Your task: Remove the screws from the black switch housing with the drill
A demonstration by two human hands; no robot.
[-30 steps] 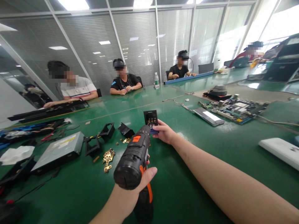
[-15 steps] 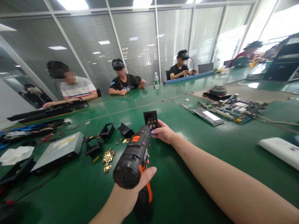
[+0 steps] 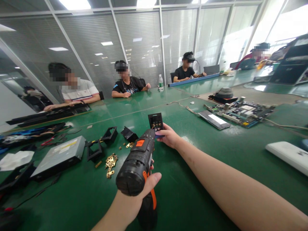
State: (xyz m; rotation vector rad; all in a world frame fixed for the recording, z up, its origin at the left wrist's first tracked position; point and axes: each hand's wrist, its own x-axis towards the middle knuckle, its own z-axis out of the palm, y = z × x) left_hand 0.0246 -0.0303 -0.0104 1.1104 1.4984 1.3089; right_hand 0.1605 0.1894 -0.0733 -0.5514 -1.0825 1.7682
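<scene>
Two hands at work over green table. Left hand clenched round grip of black-and-orange drill, nose pointed away toward small black part. Right hand grasping that part, held upright near table surface, just beyond drill tip; contact between tip and part not discernible. Left of drill: brass pieces, black brackets, grey drive. Right, well apart: circuit board, white box. Other people seated along far side.
</scene>
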